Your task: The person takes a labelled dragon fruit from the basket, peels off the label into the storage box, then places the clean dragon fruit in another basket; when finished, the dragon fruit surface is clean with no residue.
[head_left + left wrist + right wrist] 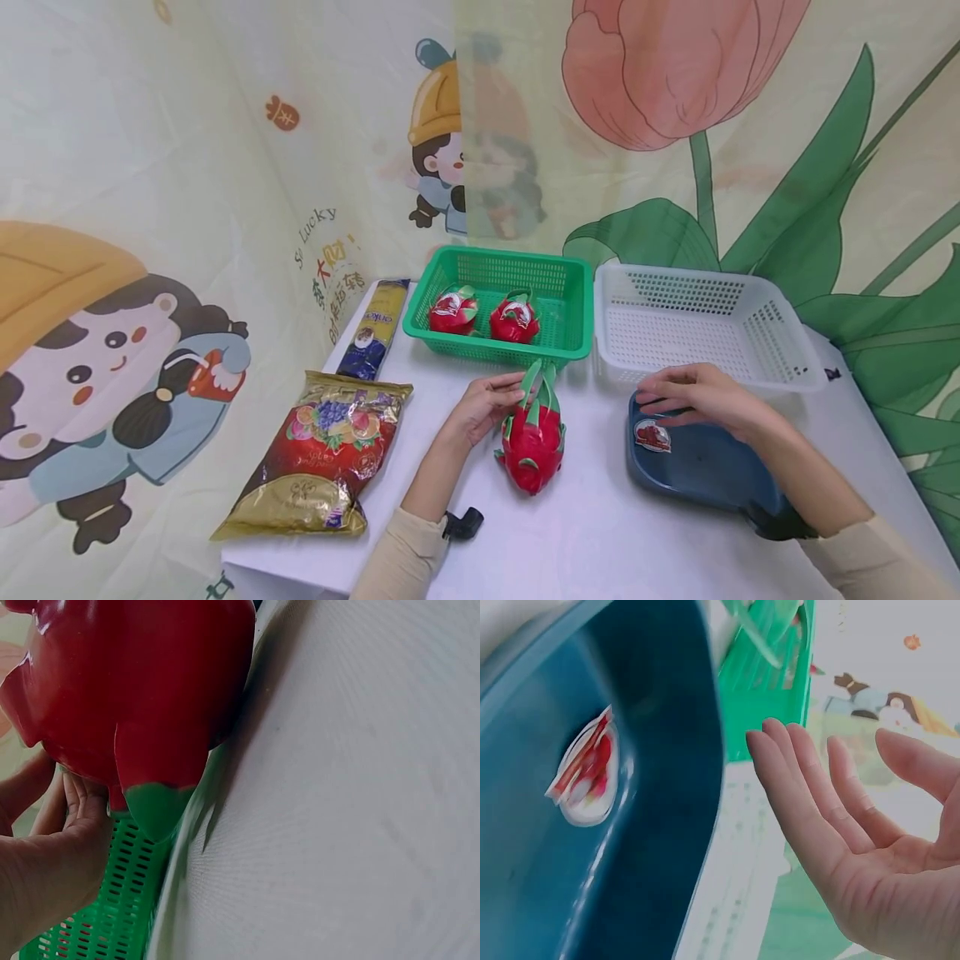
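Note:
A red dragon fruit (532,446) with long green leaves is at the middle of the white table, its leafy end toward the green basket. My left hand (489,407) pinches it by the leaves; in the left wrist view the fruit hides the fingertips of that hand (56,847). Over the far edge of a dark blue tray (697,467), my right hand (693,398) hovers with loosely extended fingers, holding nothing. A white-edged sticker with a red picture (589,776) is on the tray's inside. In the right wrist view the hand (870,862) is apart from the tray wall.
Behind stands a green basket (498,354) with two stickered dragon fruits (514,318) inside. To its right is a white basket (675,379). A candy bag (322,458) and a yellow-and-blue packet (375,329) lie at left. Printed curtains hang behind the table.

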`<state>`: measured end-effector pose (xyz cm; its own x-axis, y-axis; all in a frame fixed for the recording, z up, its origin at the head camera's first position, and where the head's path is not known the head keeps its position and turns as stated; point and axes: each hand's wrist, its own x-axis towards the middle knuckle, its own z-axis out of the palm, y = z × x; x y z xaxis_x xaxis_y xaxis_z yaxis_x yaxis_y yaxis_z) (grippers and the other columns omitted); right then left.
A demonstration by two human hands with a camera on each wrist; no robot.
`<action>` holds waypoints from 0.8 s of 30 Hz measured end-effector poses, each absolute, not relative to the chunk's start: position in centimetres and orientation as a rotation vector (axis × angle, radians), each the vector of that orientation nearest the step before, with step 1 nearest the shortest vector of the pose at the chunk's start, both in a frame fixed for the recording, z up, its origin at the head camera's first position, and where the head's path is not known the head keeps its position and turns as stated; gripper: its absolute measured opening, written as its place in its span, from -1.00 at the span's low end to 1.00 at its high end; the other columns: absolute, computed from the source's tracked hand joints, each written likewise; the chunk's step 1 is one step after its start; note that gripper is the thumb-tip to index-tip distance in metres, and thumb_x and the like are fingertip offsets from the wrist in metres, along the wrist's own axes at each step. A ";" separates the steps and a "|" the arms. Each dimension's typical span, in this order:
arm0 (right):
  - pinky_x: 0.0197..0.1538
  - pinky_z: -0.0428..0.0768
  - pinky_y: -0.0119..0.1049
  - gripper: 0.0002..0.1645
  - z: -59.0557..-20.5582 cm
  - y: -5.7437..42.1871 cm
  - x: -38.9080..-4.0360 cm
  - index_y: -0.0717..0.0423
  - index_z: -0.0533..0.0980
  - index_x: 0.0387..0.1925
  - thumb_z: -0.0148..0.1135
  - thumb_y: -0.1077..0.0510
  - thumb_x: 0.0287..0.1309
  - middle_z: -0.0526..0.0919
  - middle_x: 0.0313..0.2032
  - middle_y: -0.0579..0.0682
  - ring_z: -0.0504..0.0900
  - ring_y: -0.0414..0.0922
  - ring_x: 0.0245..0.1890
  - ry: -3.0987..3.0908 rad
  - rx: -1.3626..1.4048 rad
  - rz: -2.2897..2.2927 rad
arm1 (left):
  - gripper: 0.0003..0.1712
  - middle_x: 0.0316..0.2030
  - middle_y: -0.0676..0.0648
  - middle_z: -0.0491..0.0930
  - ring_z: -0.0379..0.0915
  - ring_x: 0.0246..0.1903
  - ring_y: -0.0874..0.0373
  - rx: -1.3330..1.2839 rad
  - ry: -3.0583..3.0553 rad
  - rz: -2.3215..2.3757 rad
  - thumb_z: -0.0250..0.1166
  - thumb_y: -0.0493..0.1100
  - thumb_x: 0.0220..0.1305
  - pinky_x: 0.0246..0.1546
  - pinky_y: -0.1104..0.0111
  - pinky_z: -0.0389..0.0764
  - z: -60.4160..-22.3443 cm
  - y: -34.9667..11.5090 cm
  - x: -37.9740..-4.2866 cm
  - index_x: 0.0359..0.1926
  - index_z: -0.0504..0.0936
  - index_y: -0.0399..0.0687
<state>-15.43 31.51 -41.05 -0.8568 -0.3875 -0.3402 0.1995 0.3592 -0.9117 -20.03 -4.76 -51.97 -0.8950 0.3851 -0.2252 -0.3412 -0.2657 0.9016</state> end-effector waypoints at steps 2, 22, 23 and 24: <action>0.10 0.73 0.04 -0.41 -40.8 30.5 -15.8 0.42 0.47 0.29 0.20 0.01 0.53 0.69 0.14 0.29 0.71 0.18 0.13 2.117 -0.170 -1.519 | -0.52 0.09 -0.25 0.72 0.76 -0.06 0.09 0.061 1.556 2.185 0.28 -0.36 0.43 0.13 0.30 0.69 -51.9 -4.8 -20.1 0.34 0.56 -0.33; -0.07 0.79 0.07 -0.41 -44.5 21.5 -19.6 0.43 0.48 0.28 0.29 0.07 0.43 0.69 0.10 0.30 0.73 0.26 0.07 2.052 -0.179 -1.453 | -0.49 0.03 -0.18 0.76 0.78 -0.19 0.16 0.086 1.540 2.164 0.33 -0.34 0.40 -0.02 0.38 0.73 -52.1 -4.9 -20.1 0.33 0.56 -0.34; -0.09 0.79 0.07 -0.39 -44.8 21.1 -19.6 0.43 0.47 0.28 0.31 0.06 0.41 0.69 0.09 0.29 0.74 0.25 0.05 2.050 -0.172 -1.447 | -0.49 0.03 -0.17 0.76 0.78 -0.18 0.16 0.087 1.540 2.163 0.33 -0.34 0.40 -0.02 0.38 0.73 -52.1 -4.9 -20.1 0.33 0.56 -0.34; -0.11 0.79 0.07 -0.37 -45.0 20.8 -19.6 0.41 0.47 0.28 0.34 0.05 0.39 0.70 0.07 0.27 0.75 0.23 0.03 2.051 -0.162 -1.440 | -0.49 0.03 -0.17 0.76 0.78 -0.18 0.16 0.085 1.539 2.163 0.33 -0.34 0.40 -0.02 0.38 0.73 -52.1 -4.9 -20.1 0.33 0.56 -0.33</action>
